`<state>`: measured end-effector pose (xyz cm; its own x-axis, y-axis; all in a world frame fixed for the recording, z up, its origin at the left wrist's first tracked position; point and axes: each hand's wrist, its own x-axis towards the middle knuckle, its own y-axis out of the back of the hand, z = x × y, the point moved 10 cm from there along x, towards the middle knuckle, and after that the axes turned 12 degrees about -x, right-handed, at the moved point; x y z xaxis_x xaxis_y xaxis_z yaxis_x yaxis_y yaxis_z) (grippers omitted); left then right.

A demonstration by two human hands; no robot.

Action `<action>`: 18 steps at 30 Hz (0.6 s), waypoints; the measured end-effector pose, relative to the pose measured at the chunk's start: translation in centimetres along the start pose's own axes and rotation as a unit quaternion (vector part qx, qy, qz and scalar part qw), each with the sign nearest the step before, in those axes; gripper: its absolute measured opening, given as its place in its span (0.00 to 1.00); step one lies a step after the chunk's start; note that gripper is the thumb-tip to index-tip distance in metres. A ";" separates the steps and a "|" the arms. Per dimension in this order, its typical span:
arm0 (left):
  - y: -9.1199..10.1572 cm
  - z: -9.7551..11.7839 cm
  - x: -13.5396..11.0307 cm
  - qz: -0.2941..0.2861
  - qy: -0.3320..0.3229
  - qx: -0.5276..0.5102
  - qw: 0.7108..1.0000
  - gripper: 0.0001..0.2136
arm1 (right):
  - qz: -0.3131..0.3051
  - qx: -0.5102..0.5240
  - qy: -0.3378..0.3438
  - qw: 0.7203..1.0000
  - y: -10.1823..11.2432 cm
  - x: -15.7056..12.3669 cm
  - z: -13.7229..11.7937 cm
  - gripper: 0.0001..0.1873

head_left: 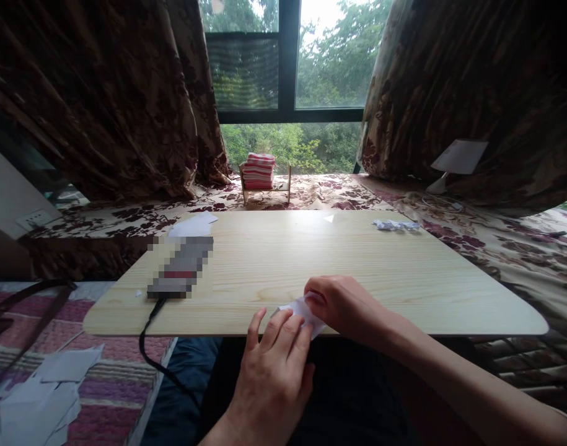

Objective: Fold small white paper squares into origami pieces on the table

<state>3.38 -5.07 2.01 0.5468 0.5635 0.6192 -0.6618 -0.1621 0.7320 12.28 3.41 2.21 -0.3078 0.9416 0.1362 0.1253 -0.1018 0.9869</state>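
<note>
A small folded piece of white paper (298, 308) lies at the front edge of the wooden tabletop, partly covered by my hands. My left hand (276, 356) rests over its near side, fingers spread and their tips on the paper. At the paper's right side, my right hand (341, 303) is closed, pinching that part between curled fingers and thumb. The fold under my fingers is hidden.
On the light wooden table (450, 285) are a blurred dark device (183, 266) with a black cable (146, 344), white paper sheets (193, 224), a small white triangle (329, 218) and crumpled-looking folded paper pieces (396, 226). More paper sheets (39, 396) lie on the striped bedding at left.
</note>
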 end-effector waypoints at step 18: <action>-0.7 -1.9 1.0 -0.078 0.017 0.006 0.997 0.13 | 0.052 0.060 -0.012 0.997 -0.5 -1.1 1.1 0.08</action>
<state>3.42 -2.82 1.53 0.6246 0.6098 0.4879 -0.5644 -0.0794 0.8217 13.62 2.76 1.50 -0.2651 0.9356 0.2334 0.2669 -0.1614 0.9501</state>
